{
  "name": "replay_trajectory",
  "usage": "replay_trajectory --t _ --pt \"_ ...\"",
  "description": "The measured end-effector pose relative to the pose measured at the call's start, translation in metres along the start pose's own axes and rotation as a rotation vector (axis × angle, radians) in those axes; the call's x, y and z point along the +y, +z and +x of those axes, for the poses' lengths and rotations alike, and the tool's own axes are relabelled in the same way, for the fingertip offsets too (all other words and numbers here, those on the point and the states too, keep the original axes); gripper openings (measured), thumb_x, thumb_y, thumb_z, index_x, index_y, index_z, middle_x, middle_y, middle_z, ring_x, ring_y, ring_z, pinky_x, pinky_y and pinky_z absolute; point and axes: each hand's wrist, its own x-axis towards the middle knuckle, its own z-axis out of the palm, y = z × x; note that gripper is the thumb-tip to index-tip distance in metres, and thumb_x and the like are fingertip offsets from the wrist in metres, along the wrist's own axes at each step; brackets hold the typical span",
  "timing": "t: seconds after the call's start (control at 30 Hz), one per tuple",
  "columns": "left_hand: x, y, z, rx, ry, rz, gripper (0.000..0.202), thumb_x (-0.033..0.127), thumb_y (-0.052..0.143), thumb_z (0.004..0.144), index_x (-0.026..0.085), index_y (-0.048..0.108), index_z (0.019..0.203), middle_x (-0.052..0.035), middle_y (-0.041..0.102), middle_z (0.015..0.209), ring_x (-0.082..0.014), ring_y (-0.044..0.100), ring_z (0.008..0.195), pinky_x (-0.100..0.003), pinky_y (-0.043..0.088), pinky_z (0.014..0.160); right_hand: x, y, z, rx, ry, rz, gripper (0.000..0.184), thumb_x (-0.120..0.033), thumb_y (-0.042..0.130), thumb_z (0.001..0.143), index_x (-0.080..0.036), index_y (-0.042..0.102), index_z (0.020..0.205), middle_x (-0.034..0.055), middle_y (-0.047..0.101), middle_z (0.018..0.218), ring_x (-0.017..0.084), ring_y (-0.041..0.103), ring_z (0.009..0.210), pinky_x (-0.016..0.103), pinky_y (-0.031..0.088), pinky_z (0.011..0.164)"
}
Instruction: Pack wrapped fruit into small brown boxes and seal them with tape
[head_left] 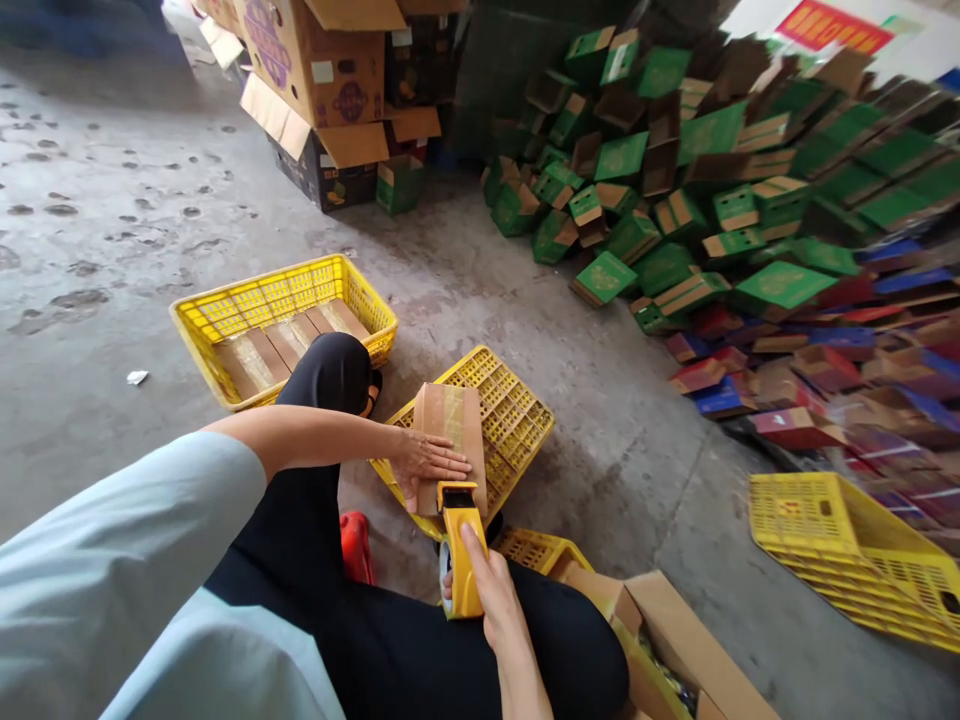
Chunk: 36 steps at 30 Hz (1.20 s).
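A brown cardboard box (465,410) lies on an upturned yellow plastic crate (517,410) between my knees. Clear tape runs along the middle of its top. My left hand (433,458) rests flat on the box, fingers stretched out across the tape. In my right hand (491,580) is a yellow tape dispenser (463,550), its head against the near end of the box. A roll of tape shows at the dispenser's left side.
At the left, a yellow crate (285,290) holds several taped boxes (259,362). An open carton (697,640) stands by my right knee. Another yellow crate (802,515) is at the right. Green cartons (667,270) lie heaped behind; large boxes (345,80) are stacked at the back.
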Motion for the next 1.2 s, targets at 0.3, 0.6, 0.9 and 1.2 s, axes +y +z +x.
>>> replay_trajectory --t 0.3,0.6,0.9,1.2 --pt "-0.014 -0.011 0.006 -0.026 -0.013 -0.046 0.074 0.067 0.055 0.091 0.025 0.055 0.153 -0.0084 0.047 0.161 -0.0226 0.038 0.154 -0.036 0.028 0.125 -0.003 0.003 0.009 -0.008 0.005 0.107 0.066 -0.082 0.061 0.082 -0.016 0.069 0.084 0.0069 0.07 0.057 0.021 0.07 0.049 0.027 0.055 0.049" --pt "-0.033 -0.04 0.015 -0.059 -0.076 -0.049 0.08 0.065 0.056 0.091 0.014 0.055 0.153 -0.0123 0.045 0.162 -0.0274 0.037 0.154 -0.036 0.03 0.125 -0.038 0.009 0.039 -0.018 -0.035 0.137 0.064 -0.076 0.068 0.082 -0.013 0.07 0.094 0.0081 0.072 0.06 0.022 0.072 0.053 0.027 0.057 0.05" --pt "-0.038 -0.025 0.006 -0.085 -0.088 -0.002 0.08 0.059 0.059 0.092 0.017 0.044 0.16 -0.0103 0.037 0.167 -0.0243 0.028 0.158 -0.038 0.018 0.13 -0.03 0.001 0.025 -0.004 -0.078 0.076 0.069 -0.083 0.064 0.079 -0.014 0.07 0.089 0.0074 0.072 0.058 0.021 0.071 0.049 0.026 0.055 0.048" --pt "-0.031 -0.018 0.008 -0.015 -0.105 0.008 0.085 0.062 0.064 0.086 0.016 0.05 0.156 -0.0126 0.041 0.165 -0.0288 0.033 0.156 -0.04 0.027 0.127 -0.009 0.003 0.012 0.028 -0.022 0.073 0.071 -0.083 0.066 0.077 -0.014 0.069 0.091 0.0088 0.073 0.06 0.023 0.072 0.052 0.027 0.055 0.048"
